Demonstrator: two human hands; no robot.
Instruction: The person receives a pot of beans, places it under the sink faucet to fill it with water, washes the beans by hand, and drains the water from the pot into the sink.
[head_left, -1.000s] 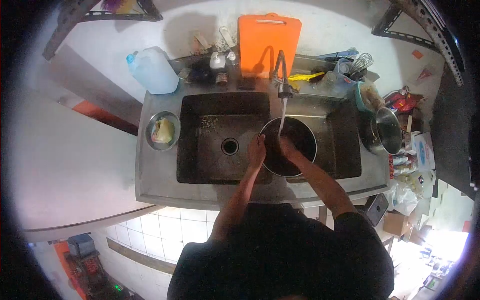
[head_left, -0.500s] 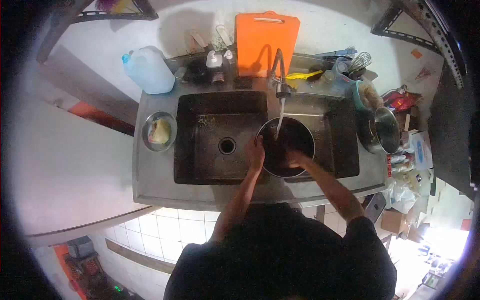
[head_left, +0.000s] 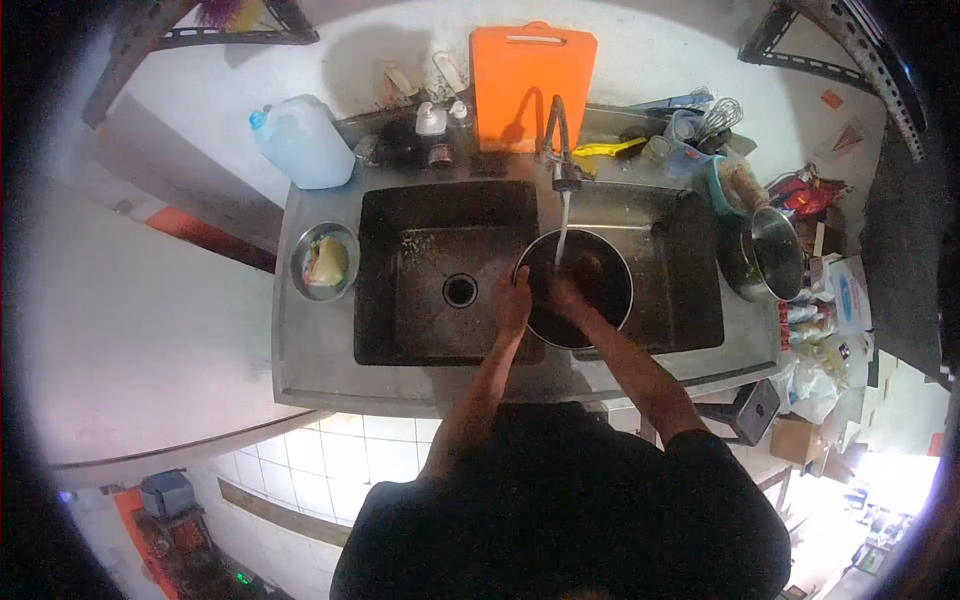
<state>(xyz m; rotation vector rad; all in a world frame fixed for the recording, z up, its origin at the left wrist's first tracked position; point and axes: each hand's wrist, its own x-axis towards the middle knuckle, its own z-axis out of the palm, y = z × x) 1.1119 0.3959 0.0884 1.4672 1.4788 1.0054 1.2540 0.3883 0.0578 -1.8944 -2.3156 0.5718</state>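
Observation:
A dark round pot with a bright metal rim sits at the divider, partly over the right basin. My left hand is closed around the left edge of the pot. Inside it, my right hand reaches low near the middle; its fingers are lost in the dark interior, so what they hold, if anything, is hidden. Water runs from the faucet into the pot, just above my right hand. The pot's bottom is too dim to make out.
Left of the double sink stands a metal bowl holding a pale yellow item. A blue-tinted jug, soap bottles and an orange cutting board line the back. Metal pots stand at the right edge.
My right hand has moved left and up inside the pot, closer to the water stream. My left hand still grips the rim. The view has shifted slightly.

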